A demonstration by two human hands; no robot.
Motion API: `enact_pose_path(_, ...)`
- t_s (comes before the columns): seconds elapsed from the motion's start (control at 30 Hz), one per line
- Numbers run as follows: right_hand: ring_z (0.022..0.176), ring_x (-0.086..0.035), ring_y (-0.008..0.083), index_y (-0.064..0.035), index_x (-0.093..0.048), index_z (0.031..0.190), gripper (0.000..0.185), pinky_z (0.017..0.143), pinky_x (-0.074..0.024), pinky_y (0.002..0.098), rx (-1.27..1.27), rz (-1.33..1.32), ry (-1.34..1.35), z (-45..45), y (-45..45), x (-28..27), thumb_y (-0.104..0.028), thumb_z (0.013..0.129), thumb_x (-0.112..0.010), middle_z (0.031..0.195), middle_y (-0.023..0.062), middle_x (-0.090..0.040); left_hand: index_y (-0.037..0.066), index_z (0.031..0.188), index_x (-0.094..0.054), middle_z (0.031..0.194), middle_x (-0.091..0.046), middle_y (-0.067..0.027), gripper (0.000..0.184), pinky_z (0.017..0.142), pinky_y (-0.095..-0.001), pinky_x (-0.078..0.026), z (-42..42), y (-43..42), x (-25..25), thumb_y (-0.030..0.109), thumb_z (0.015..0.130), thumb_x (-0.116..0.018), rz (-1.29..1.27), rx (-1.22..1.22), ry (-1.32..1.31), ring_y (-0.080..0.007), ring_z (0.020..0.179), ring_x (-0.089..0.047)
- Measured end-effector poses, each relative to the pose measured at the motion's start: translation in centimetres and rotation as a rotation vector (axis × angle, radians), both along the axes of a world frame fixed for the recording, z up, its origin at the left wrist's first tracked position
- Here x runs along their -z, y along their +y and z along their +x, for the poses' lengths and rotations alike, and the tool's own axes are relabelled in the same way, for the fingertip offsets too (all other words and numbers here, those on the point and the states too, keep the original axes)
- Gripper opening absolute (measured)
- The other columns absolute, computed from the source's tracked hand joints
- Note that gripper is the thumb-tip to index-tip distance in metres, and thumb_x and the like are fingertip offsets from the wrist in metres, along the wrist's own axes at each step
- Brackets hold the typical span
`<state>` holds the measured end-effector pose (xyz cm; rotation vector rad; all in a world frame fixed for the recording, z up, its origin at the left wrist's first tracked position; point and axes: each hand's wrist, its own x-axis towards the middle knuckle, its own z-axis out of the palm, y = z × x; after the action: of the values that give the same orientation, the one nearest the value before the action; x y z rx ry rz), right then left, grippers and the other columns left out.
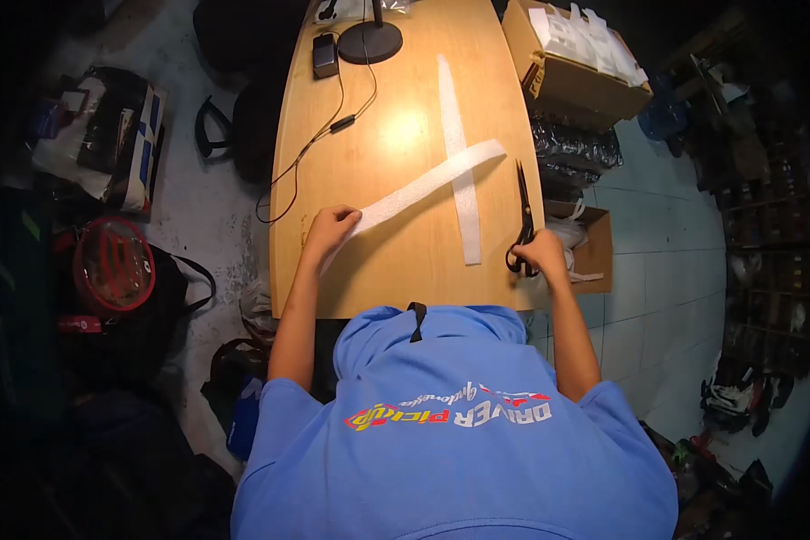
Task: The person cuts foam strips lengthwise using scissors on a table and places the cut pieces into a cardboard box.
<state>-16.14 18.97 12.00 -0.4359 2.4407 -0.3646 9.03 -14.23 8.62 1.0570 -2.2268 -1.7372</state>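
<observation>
My left hand [335,230] pinches one end of a white textured strip [423,184], which rises to the right in the head view, its far end raised. Beneath and across it, a second white strip [462,202] lies lengthwise on the wooden table [387,279]. At the table's right edge my right hand [543,252] is closed on the handles of black scissors [523,211], whose blades point away from me.
A black round lamp base [370,42], a black adapter [325,56] and cables are at the table's far left. Cardboard boxes [588,97] stand beyond the right edge. Bags [135,144] and a red-rimmed round container [114,264] are on the left.
</observation>
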Motion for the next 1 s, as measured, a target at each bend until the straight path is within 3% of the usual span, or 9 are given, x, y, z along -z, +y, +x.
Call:
enact_pose_path(0.03,0.054,-0.062,0.0221,0.0046,-0.061,0.094,0.040,0.053,-0.0504,0.0338,0.017,-0.058,-0.105,-0.7,0.5,-0.4,-0.020,0.065,-0.075,0.074,0.0132,-0.064,-0.004,0.095,-0.067,0.085,-0.069,-0.0095,0.026,0.073,-0.0277,-0.047,-0.4,0.2,0.0,0.020,0.085,-0.064,-0.010,-0.003,-0.012,-0.0151,0.079,-0.062)
enact_pose_path(0.13,0.054,-0.054,0.0108,0.0023,-0.060,0.095,0.031,0.049,-0.0418,0.0241,0.224,-0.667,-0.776,-0.9,4.4,-0.2,-0.021,0.077,-0.070,0.074,0.0065,-0.061,-0.004,0.095,-0.068,0.086,-0.069,-0.0096,0.026,0.074,-0.0280,-0.047,-1.4,0.6,0.4,0.020,0.085,-0.063,-0.038,-0.007,-0.024,-0.0155,0.080,-0.063)
enact_pose_path(0.2,0.056,-0.049,0.0074,0.0002,-0.058,0.091,0.022,0.051,-0.0383,0.0218,0.227,-0.749,-0.696,2.8,4.4,-2.8,-0.017,0.081,-0.067,0.070,0.0010,-0.055,-0.003,0.095,-0.068,0.083,-0.069,-0.0086,0.026,0.072,-0.0277,-0.047,-1.8,0.8,1.5,0.020,0.085,-0.063,-0.051,0.003,-0.002,-0.0141,0.077,-0.061)
enact_pose_path(0.3,0.058,-0.047,0.0069,-0.0008,-0.052,0.098,0.026,0.054,-0.0383,0.0203,0.476,-0.809,-1.107,6.0,4.3,-4.5,-0.019,0.085,-0.065,0.069,-0.0020,-0.048,-0.004,0.094,-0.068,0.080,-0.067,-0.0065,0.026,0.069,-0.0275,-0.046,-2.4,2.7,-0.2,0.020,0.086,-0.063,0.079,-0.092,0.036,-0.0125,0.073,-0.058)
enact_pose_path(0.33,0.058,-0.043,0.0057,-0.0045,-0.049,0.097,0.033,0.052,-0.0359,0.0190,0.419,-0.781,-1.088,6.9,3.9,-3.6,-0.029,0.085,-0.068,0.069,-0.0039,-0.043,-0.004,0.094,-0.068,0.080,-0.066,-0.0057,0.026,0.068,-0.0268,-0.045,-2.6,2.8,0.1,0.020,0.087,-0.063,0.105,-0.101,0.055,-0.0117,0.073,-0.057)
enact_pose_path(0.5,0.055,-0.039,0.0032,-0.0095,-0.045,0.085,0.034,0.047,-0.0311,0.0183,0.162,-0.726,-1.049,9.1,0.6,-3.3,-0.032,0.082,-0.070,0.067,-0.0052,-0.042,-0.005,0.094,-0.068,0.081,-0.064,-0.0034,0.026,0.067,-0.0252,-0.044,-2.9,4.1,-0.2,0.020,0.088,-0.063,0.231,-0.106,0.056,-0.0097,0.074,-0.055)
enact_pose_path(0.7,0.054,-0.040,0.0025,-0.0087,-0.046,0.085,0.036,0.047,-0.0314,0.0188,0.162,-0.792,-1.196,9.0,-3.2,-1.5,-0.033,0.081,-0.072,0.067,-0.0043,-0.044,-0.005,0.096,-0.067,0.082,-0.064,-0.0035,0.026,0.066,-0.0250,-0.043,-2.6,4.6,0.1,0.020,0.088,-0.062,0.172,-0.030,0.063,-0.0100,0.073,-0.054)
enact_pose_path(0.9,0.056,-0.041,0.0033,-0.0082,-0.051,0.082,0.029,0.048,-0.0310,0.0184,0.063,-0.684,-0.998,9.5,-5.4,-0.4,-0.031,0.085,-0.069,0.067,-0.0040,-0.047,-0.005,0.097,-0.067,0.083,-0.065,-0.0043,0.029,0.066,-0.0245,-0.043,-1.2,4.3,0.5,0.023,0.088,-0.062,0.162,-0.098,0.067,-0.0104,0.074,-0.055)
enact_pose_path(1.0,0.056,-0.041,0.0039,-0.0082,-0.053,0.081,0.027,0.048,-0.0301,0.0186,0.037,-0.655,-1.047,9.9,-5.9,-0.2,-0.032,0.087,-0.066,0.067,-0.0037,-0.048,-0.004,0.096,-0.067,0.081,-0.064,-0.0035,0.031,0.065,-0.0249,-0.043,0.3,4.0,0.1,0.026,0.089,-0.061,0.118,-0.121,0.033,-0.0101,0.073,-0.054)
